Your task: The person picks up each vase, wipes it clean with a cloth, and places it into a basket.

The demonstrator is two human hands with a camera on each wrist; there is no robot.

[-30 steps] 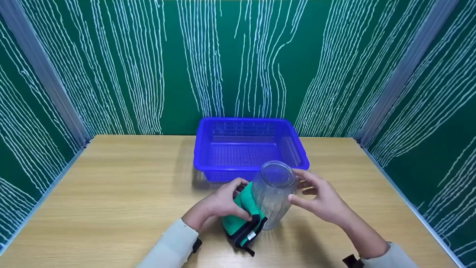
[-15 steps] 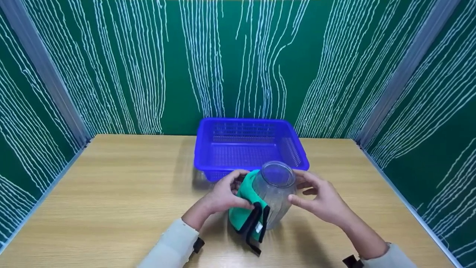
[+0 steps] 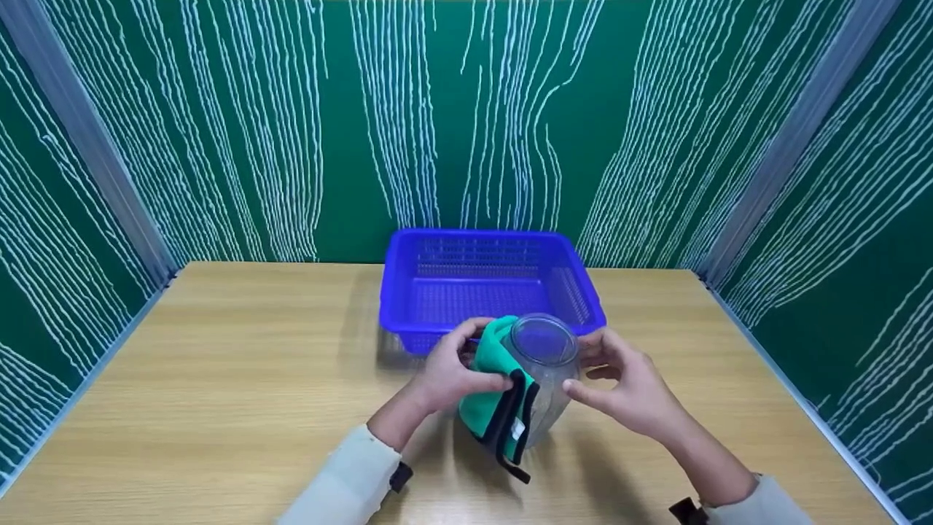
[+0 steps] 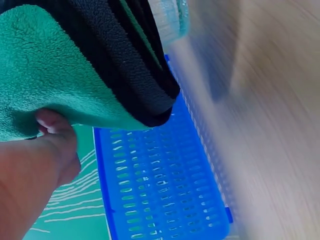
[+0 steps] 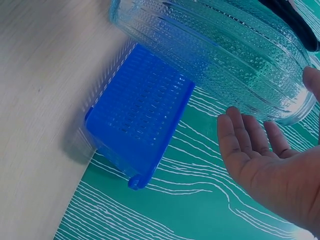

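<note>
A clear, ribbed glass vase (image 3: 552,375) stands upright in front of the basket, its open mouth facing up. My left hand (image 3: 453,375) grips a folded green towel (image 3: 490,368) with black edging and lays it along the vase's left side. In the left wrist view, the towel (image 4: 55,75) hides most of the vase. On the other side my right hand (image 3: 633,383) steadies the vase, thumb in front and fingers towards the back. The right wrist view shows the dimpled glass of the vase (image 5: 220,55) above the fingers of my right hand (image 5: 275,165).
Behind the vase sits a blue plastic basket (image 3: 481,235) with perforated walls, close to the green back wall (image 3: 277,146) with white wavy lines. The wooden table (image 3: 255,379) stretches to both sides, and metal posts (image 3: 802,146) mark the corners.
My left hand has slid the towel upward and slightly right along the vase, from its lower left side up to near the rim. My right hand and the vase have hardly moved.
</note>
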